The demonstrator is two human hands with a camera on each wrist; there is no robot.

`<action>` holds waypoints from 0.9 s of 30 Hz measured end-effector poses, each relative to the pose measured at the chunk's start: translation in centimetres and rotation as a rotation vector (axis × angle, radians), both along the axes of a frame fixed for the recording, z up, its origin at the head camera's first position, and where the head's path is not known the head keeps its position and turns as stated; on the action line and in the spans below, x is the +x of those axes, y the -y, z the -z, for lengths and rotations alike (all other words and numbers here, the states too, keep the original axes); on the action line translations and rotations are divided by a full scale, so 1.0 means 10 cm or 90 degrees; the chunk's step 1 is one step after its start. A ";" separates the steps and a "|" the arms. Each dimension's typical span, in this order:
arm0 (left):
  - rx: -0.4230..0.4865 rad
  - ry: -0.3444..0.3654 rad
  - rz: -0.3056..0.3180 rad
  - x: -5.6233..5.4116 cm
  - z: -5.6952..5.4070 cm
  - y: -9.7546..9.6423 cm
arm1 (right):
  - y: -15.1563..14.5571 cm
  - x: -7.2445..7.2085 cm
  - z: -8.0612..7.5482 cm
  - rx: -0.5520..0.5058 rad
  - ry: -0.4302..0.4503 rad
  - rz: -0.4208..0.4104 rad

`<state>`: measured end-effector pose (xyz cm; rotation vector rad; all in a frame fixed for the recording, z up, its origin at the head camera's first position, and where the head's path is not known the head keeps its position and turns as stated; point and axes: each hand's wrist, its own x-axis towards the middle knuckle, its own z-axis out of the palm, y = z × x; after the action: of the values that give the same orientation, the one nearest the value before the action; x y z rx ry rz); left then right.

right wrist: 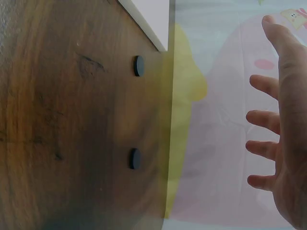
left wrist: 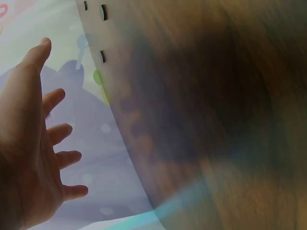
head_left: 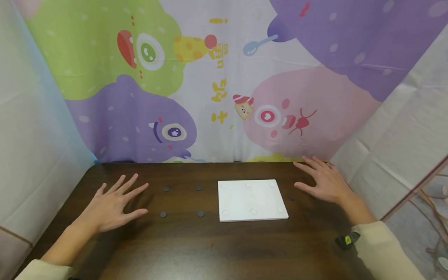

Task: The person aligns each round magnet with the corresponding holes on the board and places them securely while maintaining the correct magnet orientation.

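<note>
Left hand [head_left: 110, 208], head view: fingers spread above the brown table [head_left: 224, 252], left of four dark discs [head_left: 200, 214].
White board [head_left: 252, 200], head view: flat between the hands, six shallow round recesses.
Right hand [head_left: 327, 182], head view: fingers spread, near a dark disc beside the board.
Left wrist view: thumb and fingers apart; three discs visible.
Right wrist view: fingers extended, spaced; two discs visible.

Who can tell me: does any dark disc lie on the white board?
No, the visible dark discs lie on the brown table, beside the white board.
</note>
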<state>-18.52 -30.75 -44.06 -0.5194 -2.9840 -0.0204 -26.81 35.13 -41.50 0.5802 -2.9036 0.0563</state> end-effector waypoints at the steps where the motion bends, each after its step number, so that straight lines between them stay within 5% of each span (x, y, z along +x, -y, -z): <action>1: 0.002 -0.001 0.002 0.00 0.01 -0.01 | 0.00 0.00 0.01 -0.009 0.004 0.000; 27: 0.040 -0.005 0.024 -0.06 0.00 -0.30 | 0.21 0.04 0.16 -0.152 0.053 -0.024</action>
<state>-19.13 -27.72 -44.08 -0.5669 -2.9550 -0.1152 -26.36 33.03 -43.13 0.6015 -2.9047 0.4342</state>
